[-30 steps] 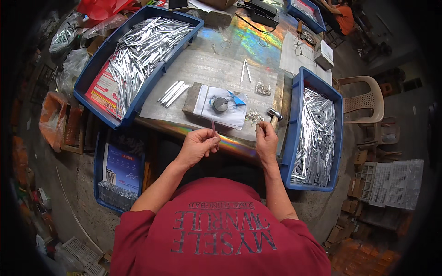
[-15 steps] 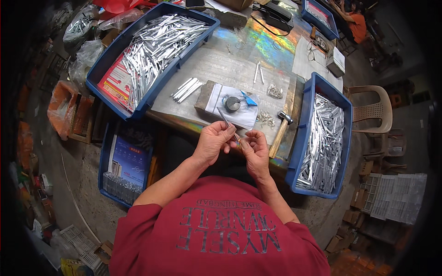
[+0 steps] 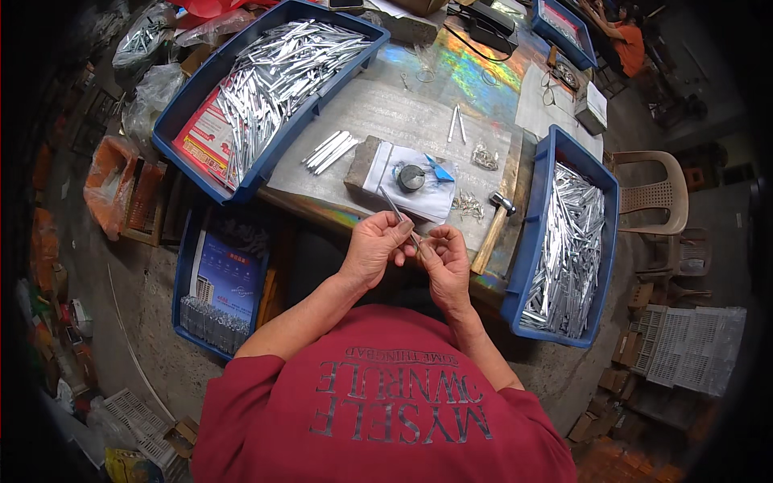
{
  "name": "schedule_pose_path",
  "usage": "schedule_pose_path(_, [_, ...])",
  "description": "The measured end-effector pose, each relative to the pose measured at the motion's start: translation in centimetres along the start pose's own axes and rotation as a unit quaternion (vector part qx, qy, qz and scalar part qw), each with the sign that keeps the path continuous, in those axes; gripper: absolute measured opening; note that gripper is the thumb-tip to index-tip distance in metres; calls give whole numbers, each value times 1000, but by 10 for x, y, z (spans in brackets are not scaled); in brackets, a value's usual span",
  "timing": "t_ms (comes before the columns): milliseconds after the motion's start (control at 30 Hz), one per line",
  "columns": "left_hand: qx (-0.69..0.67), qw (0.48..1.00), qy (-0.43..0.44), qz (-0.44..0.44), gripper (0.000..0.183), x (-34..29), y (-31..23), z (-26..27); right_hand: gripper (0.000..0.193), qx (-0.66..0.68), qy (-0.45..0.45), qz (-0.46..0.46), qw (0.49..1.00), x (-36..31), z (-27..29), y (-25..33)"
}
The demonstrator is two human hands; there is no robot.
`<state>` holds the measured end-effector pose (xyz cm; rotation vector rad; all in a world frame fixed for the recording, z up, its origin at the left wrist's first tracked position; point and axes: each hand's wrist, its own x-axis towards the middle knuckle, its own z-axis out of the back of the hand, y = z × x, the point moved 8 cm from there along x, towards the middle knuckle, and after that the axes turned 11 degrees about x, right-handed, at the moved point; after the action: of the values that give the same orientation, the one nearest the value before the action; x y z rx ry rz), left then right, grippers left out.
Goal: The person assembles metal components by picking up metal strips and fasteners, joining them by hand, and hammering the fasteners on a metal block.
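A thin silvery metal strip (image 3: 392,203) slants up from between my hands over the table's near edge. My left hand (image 3: 372,248) is closed in a pinch around it. At its lower end the fingertips of my right hand (image 3: 445,264) are pinched together on it; whether a small part is there too is hidden. Just beyond my hands is a block (image 3: 361,172) covered with white paper (image 3: 437,207), bearing a round dark metal piece (image 3: 411,178) and a blue scrap (image 3: 439,169). Small metal pieces (image 3: 469,206) lie beside the block, near a hammer (image 3: 491,233).
Blue trays of metal strips stand left (image 3: 276,167) and right (image 3: 522,282). Several strips (image 3: 330,151) lie left of the block, two more (image 3: 456,125) behind it. A lower blue tray (image 3: 179,302) sits by the table. A plastic chair (image 3: 678,189) and another person (image 3: 628,48) are at right.
The table and trays sit slightly further right and lower in the picture. My hands keep nearly the same pose around the metal strip, with only slight finger movement.
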<state>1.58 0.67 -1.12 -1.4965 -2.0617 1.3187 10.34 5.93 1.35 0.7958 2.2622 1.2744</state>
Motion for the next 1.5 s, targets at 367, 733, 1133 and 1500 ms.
schedule_pose_path(367, [71,995,-14,-68,11,-4,-8,-2,23,35,1,30,999,-1,-6,3])
schedule_pose_path(733, [9,998,-33,-52,10,-7,2,-4,24,11,-40,45,998,-2,0,0])
schedule_pose_path(1133, [4,996,-57,-72,12,0,-6,6,16,52,-52,-17,997,4,6,-11])
schedule_pose_path(1500, [28,995,-64,-75,11,-2,-5,4,13,-40,-28,-26,998,5,9,-20])
